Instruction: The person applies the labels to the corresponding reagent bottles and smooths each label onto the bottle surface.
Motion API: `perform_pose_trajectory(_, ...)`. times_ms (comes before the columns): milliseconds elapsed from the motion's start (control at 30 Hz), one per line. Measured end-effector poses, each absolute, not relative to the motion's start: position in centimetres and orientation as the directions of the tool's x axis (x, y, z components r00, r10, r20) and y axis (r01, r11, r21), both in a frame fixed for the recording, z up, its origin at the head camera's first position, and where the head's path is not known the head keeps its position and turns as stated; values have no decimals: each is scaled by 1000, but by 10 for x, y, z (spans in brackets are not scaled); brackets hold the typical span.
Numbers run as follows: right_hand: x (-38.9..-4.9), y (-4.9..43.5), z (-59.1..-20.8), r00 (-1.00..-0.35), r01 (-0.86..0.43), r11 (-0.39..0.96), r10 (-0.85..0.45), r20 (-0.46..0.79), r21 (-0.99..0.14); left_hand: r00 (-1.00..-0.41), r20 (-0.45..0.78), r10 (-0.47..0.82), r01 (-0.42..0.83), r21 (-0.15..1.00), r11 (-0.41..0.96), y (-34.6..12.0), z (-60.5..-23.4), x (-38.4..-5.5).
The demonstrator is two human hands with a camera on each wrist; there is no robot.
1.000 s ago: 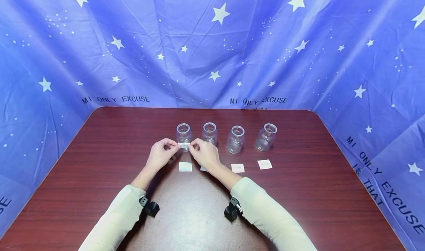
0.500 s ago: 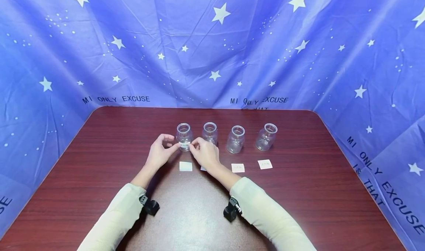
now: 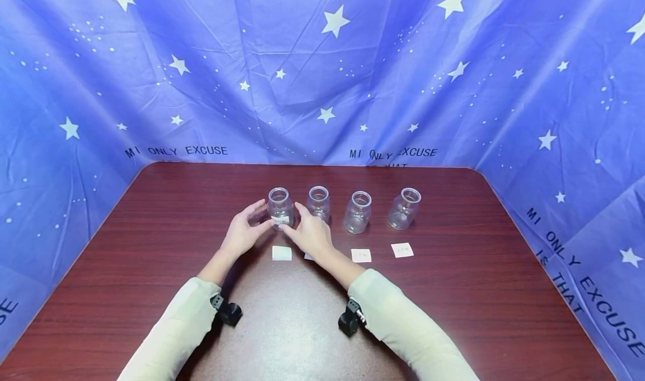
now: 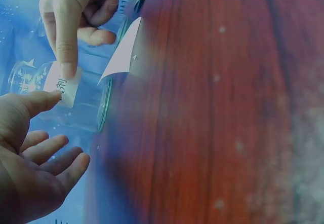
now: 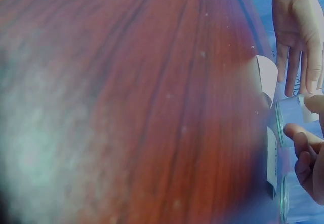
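Head view: four clear glass jars stand in a row across the far part of the dark red wooden table (image 3: 151, 230), and both hands are at the leftmost jar (image 3: 279, 204), which is upright. A small white label (image 3: 281, 220) lies against the near face of that jar, low on its body. The left hand (image 3: 243, 234) is at the jar's left side, its thumb touching the label's left end and its other fingers loosely spread, gripping nothing. The right hand (image 3: 313, 236) is on the other side, its thumb pressing the label's right end, its fingers relaxed and not wrapped round the jar. Dark characters show on the label in the left wrist view, partly covered by a thumb. To the right stand the second jar (image 3: 318, 199), partly behind the right hand, the third jar (image 3: 357, 215) and the fourth jar (image 3: 403, 210). On their near side lie four white slips: the leftmost slip (image 3: 281, 253), one mostly hidden by the right arm, and the two right-hand slips (image 3: 361, 255), which bear faint writing. Beyond the table hangs a blue cloth (image 3: 282, 39) with white stars.
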State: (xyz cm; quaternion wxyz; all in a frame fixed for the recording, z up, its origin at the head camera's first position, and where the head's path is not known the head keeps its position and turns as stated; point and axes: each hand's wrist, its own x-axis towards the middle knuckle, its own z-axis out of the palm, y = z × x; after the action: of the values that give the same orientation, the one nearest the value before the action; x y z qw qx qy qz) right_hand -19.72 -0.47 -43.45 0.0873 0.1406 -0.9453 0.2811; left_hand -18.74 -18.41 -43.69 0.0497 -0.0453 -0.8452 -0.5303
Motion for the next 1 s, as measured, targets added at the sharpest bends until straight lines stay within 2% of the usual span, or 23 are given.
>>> perform_pose_trajectory(167,-200,-8,-436,-952,-303,796,-228,204,-524,-991,115,70,134,886,443,-183,-437,-190)
perform_pose_trajectory(333,-206,-7,-438,-952,-302,785,-221,212,-541,-993,105,56,119,881,457,-182,-437,-191)
perform_pose_trajectory(633,-210,2,-438,-954,-282,695,-280,112,-662,-995,82,53,97,896,432,-181,-434,-190)
perform_pose_trajectory(1000,-211,5,-442,-950,-275,634,-297,101,-722,-996,69,48,83,894,441,-180,-432,-190)
